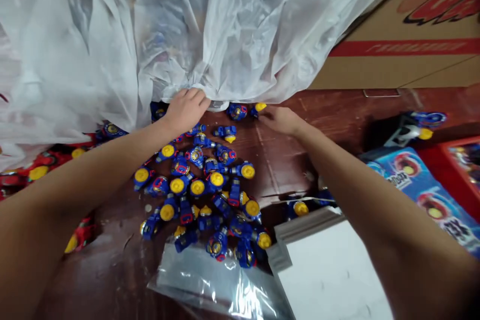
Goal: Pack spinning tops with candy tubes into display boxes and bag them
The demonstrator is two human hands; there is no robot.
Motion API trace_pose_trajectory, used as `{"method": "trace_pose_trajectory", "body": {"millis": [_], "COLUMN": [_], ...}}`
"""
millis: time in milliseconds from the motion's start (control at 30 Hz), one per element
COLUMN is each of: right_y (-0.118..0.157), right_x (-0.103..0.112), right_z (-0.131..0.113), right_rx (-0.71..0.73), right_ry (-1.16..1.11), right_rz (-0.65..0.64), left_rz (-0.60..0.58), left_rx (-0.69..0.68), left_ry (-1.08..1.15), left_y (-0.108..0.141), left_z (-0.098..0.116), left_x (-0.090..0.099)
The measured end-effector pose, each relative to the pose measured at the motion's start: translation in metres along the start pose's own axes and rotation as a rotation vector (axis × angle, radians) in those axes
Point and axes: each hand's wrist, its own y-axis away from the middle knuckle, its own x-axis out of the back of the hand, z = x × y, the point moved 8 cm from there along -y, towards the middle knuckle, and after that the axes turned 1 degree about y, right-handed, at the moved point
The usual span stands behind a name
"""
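My left hand (188, 108) is closed on the lower edge of a large translucent plastic bag (240, 35). My right hand (279, 119) has its fingertips at a small blue toy with a yellow tip (258, 108), beside the bag's edge; whether the fingers grip it is unclear. Another blue toy (237, 111) sits just left of that one. Below my hands, several blue toys with yellow discs (197, 187) lie in a loose pile on the dark red-brown surface (108, 270).
Clear plastic sleeves (213, 280) and white card sheets (333, 270) lie near the front. Red toys (48, 160) are at the left. On the right are blue printed boxes (423, 190), a red box (461, 155) and a large cardboard carton (408, 60).
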Motion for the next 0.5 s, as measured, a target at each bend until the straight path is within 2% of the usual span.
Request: {"method": "trace_pose_trajectory", "body": {"millis": [100, 167, 233, 300, 400, 467, 500], "right_y": [-0.029, -0.040, -0.042, -0.038, -0.025, -0.023, -0.026], "right_x": [-0.007, -0.017, -0.026, -0.031, -0.032, -0.025, -0.022], "right_z": [-0.033, -0.053, -0.074, -0.097, -0.121, -0.115, -0.104], "right_rx": [0.001, -0.010, 0.016, 0.118, 0.351, 0.414, 0.403], "right_ry": [-0.037, -0.074, -0.097, -0.117, -0.221, -0.260, -0.239], "right_rz": [0.123, 0.200, 0.221, 0.152, -0.051, -0.073, -0.028], "left_rz": [-0.018, -0.019, -0.046, -0.129, -0.273, -0.312, -0.319], "left_rx": [-0.070, -0.050, -0.009, 0.016, 0.003, 0.005, 0.010], "left_ry": [-0.051, -0.072, -0.103, -0.167, -0.269, -0.295, -0.301], "left_y": [-0.013, -0.025, -0.040, -0.054, -0.070, -0.077, -0.079], "left_z": [-0.021, -0.032, -0.038, -0.038, -0.035, -0.038, -0.039], "left_x": [-0.016, -0.021, -0.023, -0.025, -0.027, -0.026, -0.025]}}
